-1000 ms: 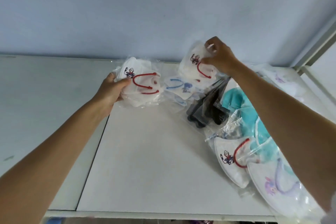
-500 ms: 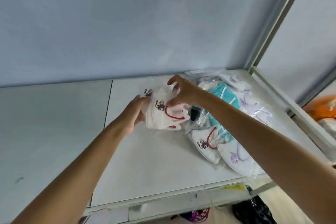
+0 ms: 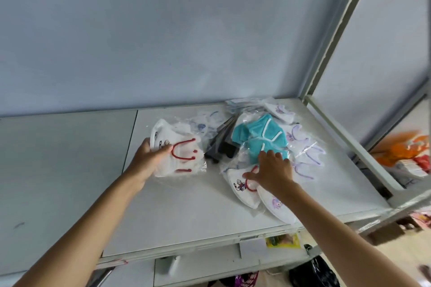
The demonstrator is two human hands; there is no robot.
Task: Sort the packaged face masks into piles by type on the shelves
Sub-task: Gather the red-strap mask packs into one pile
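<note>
Half a second before, both our hands met at one red-looped packet; at this moment they had parted. Our left hand (image 3: 149,161) kept its grip curled round the stack of red-looped masks (image 3: 179,149), thumb across the top packet, holding it just above the shelf (image 3: 182,212) near the seam. Our right hand (image 3: 271,171) had let go and dropped onto the mixed heap, fingers nearly straight, thumb touching the red loop of another matching mask (image 3: 242,190) that lay beside a purple-printed one (image 3: 276,205). It pinched nothing yet. Teal masks (image 3: 258,133), dark masks (image 3: 221,144) and more purple-looped packets (image 3: 305,149) lay unsorted behind. We judged the last packet had joined the stack and the next of its kind was found.
</note>
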